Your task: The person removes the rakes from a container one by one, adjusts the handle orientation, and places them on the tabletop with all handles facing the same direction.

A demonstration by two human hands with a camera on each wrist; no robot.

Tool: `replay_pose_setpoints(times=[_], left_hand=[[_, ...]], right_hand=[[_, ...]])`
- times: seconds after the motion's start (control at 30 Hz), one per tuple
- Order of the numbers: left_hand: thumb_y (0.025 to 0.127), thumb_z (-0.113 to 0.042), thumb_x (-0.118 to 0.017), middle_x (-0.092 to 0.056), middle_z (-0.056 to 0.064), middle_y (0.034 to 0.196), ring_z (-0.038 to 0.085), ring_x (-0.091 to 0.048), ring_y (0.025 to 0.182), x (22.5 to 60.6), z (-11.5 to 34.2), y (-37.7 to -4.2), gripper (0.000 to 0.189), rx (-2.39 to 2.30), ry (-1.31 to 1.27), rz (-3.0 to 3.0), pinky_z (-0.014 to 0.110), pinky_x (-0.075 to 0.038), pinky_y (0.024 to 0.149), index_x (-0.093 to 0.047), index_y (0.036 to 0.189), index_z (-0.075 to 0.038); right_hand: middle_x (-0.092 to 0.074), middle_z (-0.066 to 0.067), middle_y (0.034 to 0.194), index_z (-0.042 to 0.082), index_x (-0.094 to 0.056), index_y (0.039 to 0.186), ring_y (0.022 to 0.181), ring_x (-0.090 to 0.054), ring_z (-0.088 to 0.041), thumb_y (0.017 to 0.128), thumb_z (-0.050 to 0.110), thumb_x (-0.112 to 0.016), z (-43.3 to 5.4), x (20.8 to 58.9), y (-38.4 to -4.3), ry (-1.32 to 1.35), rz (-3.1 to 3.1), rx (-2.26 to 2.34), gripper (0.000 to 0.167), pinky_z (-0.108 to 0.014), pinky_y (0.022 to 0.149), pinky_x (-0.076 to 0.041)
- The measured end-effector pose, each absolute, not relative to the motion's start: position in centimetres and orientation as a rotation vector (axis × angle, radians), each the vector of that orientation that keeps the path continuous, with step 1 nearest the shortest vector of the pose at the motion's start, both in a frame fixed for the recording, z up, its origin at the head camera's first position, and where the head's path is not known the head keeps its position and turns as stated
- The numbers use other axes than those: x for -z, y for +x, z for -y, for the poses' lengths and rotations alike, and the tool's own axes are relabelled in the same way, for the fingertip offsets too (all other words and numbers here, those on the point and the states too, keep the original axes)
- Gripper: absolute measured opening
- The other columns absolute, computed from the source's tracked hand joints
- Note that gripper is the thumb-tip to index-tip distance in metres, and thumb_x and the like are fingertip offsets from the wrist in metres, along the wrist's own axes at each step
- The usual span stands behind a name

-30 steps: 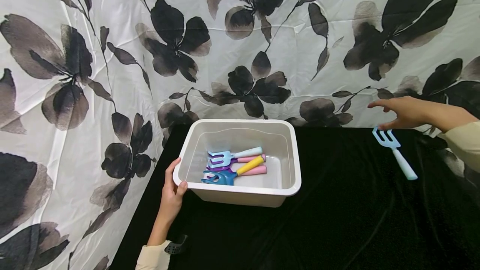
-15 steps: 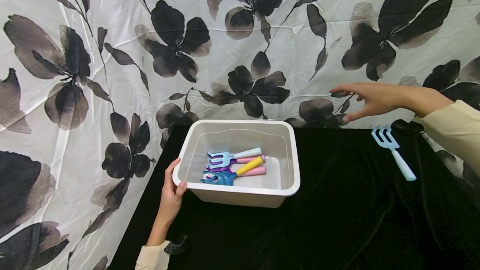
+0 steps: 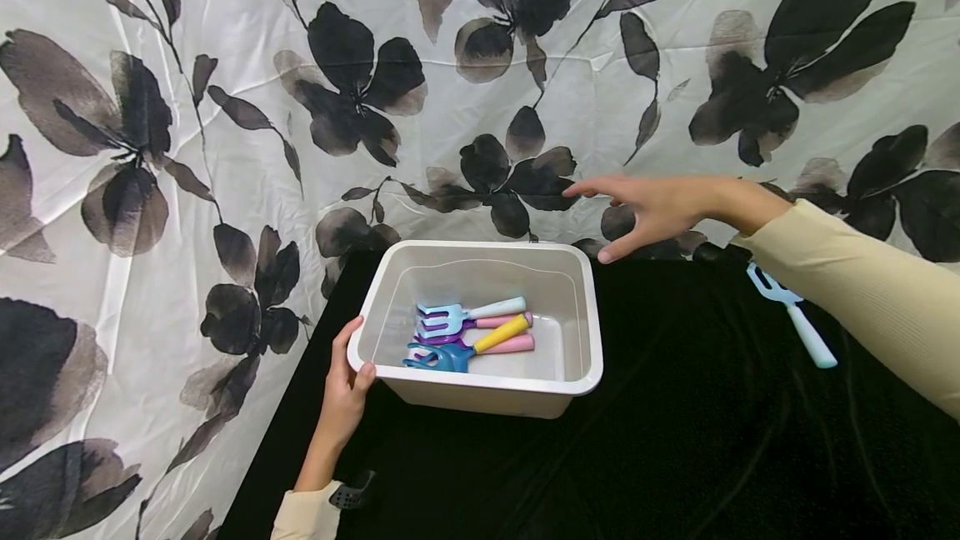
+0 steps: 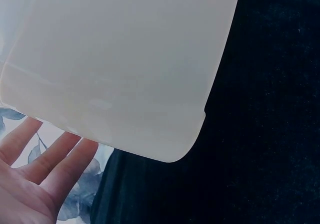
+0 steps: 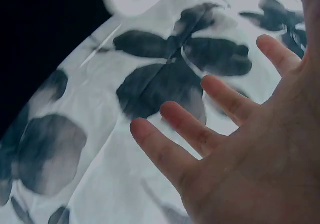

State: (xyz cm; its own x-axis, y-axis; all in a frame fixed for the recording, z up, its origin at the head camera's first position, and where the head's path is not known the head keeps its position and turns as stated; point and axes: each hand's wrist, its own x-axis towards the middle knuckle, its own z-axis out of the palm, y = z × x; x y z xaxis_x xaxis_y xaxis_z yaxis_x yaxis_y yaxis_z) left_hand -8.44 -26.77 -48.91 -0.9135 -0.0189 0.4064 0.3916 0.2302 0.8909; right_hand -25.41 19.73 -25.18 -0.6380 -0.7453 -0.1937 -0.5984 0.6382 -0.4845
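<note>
A white plastic tub (image 3: 480,400) stands on the black cloth. At its front left corner my left hand (image 3: 345,402) holds the rim, thumb on the front edge and fingers at the side; the left wrist view shows these fingers (image 4: 70,166) against the tub's edge. Inside lie a light blue garden hand fork (image 3: 450,317), purple tools with pink handles (image 3: 516,343), and a blue pronged tool with a yellow handle (image 3: 501,333). My right hand (image 3: 667,208) is in the air beyond the tub's back right corner, fingers spread and nothing held.
Another light blue hand fork (image 3: 810,333) lies on the black cloth (image 3: 697,423) at the right, its prongs partly behind my right sleeve (image 3: 862,290). A floral fabric backdrop (image 3: 360,215) rises behind and to the left of the cloth.
My right hand has moved left, from above the lone fork at the right to near the tub's back right corner. My left hand and the tub have stayed in place.
</note>
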Motion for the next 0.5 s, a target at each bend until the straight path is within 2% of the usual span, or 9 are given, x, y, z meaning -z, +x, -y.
replay_pose_setpoints(times=[0.17,0.3,0.5], left_hand=[[0.095,-0.001,-0.054,-0.044,0.012,0.147,0.034,-0.052,0.114,49.1,26.6,-8.5,0.069,1.726,-0.339,2.180,0.023,-0.048,0.092,-0.031,0.159,-0.014],[0.095,-0.001,-0.054,-0.045,0.012,0.147,0.033,-0.053,0.113,49.2,26.5,-8.6,0.069,1.723,-0.335,2.176,0.023,-0.049,0.091,-0.032,0.159,-0.014],[0.097,-0.006,-0.057,-0.046,0.015,0.146,0.036,-0.054,0.112,49.1,26.3,-8.8,0.067,1.718,-0.350,2.164,0.022,-0.049,0.091,-0.032,0.159,-0.013]], right_hand=[[-0.023,-0.013,0.166,0.027,-0.020,0.163,0.148,-0.027,-0.042,0.085,0.047,-0.082,-17.1,25.5,-25.7,-1.087,-2.414,0.500,0.101,-0.067,0.112,-0.028],[-0.021,-0.013,0.166,0.031,-0.018,0.164,0.150,-0.025,-0.039,0.085,0.052,-0.080,-15.1,26.1,-26.1,-1.080,-2.371,0.467,0.102,-0.066,0.114,-0.026],[-0.030,-0.012,0.163,0.029,-0.020,0.163,0.141,-0.039,-0.039,0.085,0.052,-0.080,-12.0,27.2,-26.4,-1.132,-2.277,0.509,0.102,-0.061,0.109,-0.037]])
